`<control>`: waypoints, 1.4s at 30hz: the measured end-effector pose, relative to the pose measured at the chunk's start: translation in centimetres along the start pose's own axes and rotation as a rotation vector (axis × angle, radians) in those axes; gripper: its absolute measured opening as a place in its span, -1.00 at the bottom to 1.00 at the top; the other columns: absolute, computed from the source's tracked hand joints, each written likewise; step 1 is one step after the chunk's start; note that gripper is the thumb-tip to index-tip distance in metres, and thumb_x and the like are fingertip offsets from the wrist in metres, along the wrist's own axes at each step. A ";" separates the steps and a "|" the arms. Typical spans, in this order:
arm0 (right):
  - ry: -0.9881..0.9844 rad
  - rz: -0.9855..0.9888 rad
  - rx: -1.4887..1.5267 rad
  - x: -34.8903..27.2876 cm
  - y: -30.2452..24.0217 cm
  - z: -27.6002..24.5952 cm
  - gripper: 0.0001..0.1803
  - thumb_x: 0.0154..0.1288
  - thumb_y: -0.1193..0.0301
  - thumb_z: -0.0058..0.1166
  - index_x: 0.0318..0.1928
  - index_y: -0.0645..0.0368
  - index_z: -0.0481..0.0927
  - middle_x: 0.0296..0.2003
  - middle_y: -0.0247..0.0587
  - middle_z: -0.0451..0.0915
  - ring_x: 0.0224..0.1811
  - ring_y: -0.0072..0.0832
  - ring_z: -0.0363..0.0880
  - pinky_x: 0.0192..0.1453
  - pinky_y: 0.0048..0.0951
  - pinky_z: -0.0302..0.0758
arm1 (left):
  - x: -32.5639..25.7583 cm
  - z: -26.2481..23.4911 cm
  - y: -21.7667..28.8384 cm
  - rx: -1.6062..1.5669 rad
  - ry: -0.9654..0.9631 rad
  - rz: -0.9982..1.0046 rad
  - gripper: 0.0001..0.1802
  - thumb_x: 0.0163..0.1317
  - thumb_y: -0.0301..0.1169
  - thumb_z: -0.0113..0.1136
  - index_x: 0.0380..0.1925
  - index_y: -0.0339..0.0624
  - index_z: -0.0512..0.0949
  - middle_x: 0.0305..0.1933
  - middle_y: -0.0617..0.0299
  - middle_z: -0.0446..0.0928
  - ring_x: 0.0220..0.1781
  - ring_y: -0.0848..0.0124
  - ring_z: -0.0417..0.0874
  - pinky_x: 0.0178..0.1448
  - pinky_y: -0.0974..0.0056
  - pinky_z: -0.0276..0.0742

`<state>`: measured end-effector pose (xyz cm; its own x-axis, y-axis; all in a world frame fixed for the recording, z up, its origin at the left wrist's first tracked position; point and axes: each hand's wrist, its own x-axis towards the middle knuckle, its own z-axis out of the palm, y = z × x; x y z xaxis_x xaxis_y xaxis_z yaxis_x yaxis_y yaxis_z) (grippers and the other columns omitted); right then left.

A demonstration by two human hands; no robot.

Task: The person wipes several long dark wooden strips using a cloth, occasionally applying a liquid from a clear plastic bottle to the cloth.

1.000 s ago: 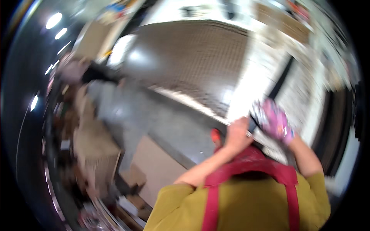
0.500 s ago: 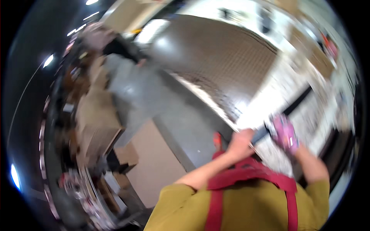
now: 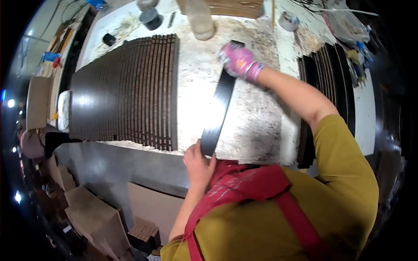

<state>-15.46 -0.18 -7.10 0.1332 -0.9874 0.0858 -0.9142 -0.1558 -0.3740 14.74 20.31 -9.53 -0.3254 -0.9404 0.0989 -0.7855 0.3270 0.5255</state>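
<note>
A long dark flat strip (image 3: pixel 220 104) lies across the white, glue-stained workbench (image 3: pixel 257 108). My left hand (image 3: pixel 199 163), bare, holds its near end at the bench's front edge. My right hand (image 3: pixel 238 61), in a pink glove, grips its far end. To the left, several dark strips lie side by side in a wide row (image 3: pixel 126 91). A stack of more dark strips (image 3: pixel 326 82) sits to the right, under my right forearm.
At the bench's far edge stand a dark round tin (image 3: pixel 151 18), a pale cylinder (image 3: pixel 201 19), a tape roll (image 3: pixel 288 21) and a cardboard box (image 3: pixel 235 6). Cardboard boxes (image 3: pixel 93 215) lie on the floor below left. A person (image 3: pixel 35 141) is at the far left.
The view has swung down from the room onto the workbench. The strip, earlier held up before me, now lies on the bench between both hands.
</note>
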 end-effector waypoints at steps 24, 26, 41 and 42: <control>0.016 0.099 0.376 -1.0 2.9 3.5 -0.62 0.40 0.15 -0.16 -0.20 0.22 0.54 -0.37 -0.10 0.55 -0.28 -0.25 0.53 -0.20 -0.27 0.44 | 3.8 1.1 1.9 0.176 -0.103 0.081 -0.14 0.14 -0.14 0.16 0.33 -0.36 0.05 0.45 -0.05 -0.02 0.45 0.08 0.07 0.40 -0.05 0.06; 0.216 -0.051 0.124 0.2 4.7 1.5 -0.54 0.47 0.09 -0.26 -0.19 0.24 0.54 -0.37 -0.17 0.55 -0.29 -0.35 0.51 -0.19 -0.31 0.43 | 4.2 1.1 2.1 0.167 -0.101 0.111 -0.14 0.14 -0.15 0.16 0.33 -0.36 0.04 0.45 -0.06 0.00 0.45 0.08 0.07 0.40 -0.05 0.07; 0.035 -0.007 -0.105 0.1 3.4 4.8 -0.59 0.34 0.32 -0.14 0.12 0.27 0.36 -0.16 0.18 0.52 -0.15 0.01 0.52 -0.03 -0.10 0.44 | 4.0 1.4 2.0 0.197 -0.081 0.081 -0.16 0.15 -0.15 0.15 0.32 -0.37 0.07 0.44 -0.04 0.01 0.44 0.07 0.09 0.40 -0.06 0.08; 0.028 -0.167 -0.191 -2.7 -0.3 6.2 -0.51 0.23 0.34 -0.05 0.16 0.25 0.36 -0.09 0.14 0.51 -0.06 -0.01 0.50 -0.01 -0.12 0.44 | 4.1 1.6 1.8 0.188 -0.084 0.066 -0.16 0.15 -0.15 0.15 0.32 -0.37 0.06 0.45 -0.04 0.01 0.44 0.07 0.08 0.41 -0.05 0.07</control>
<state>-13.18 2.32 -12.99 0.2806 -0.9466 0.1585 -0.9365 -0.3062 -0.1709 11.19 17.23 -9.49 -0.4159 -0.9079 0.0531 -0.8429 0.4067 0.3523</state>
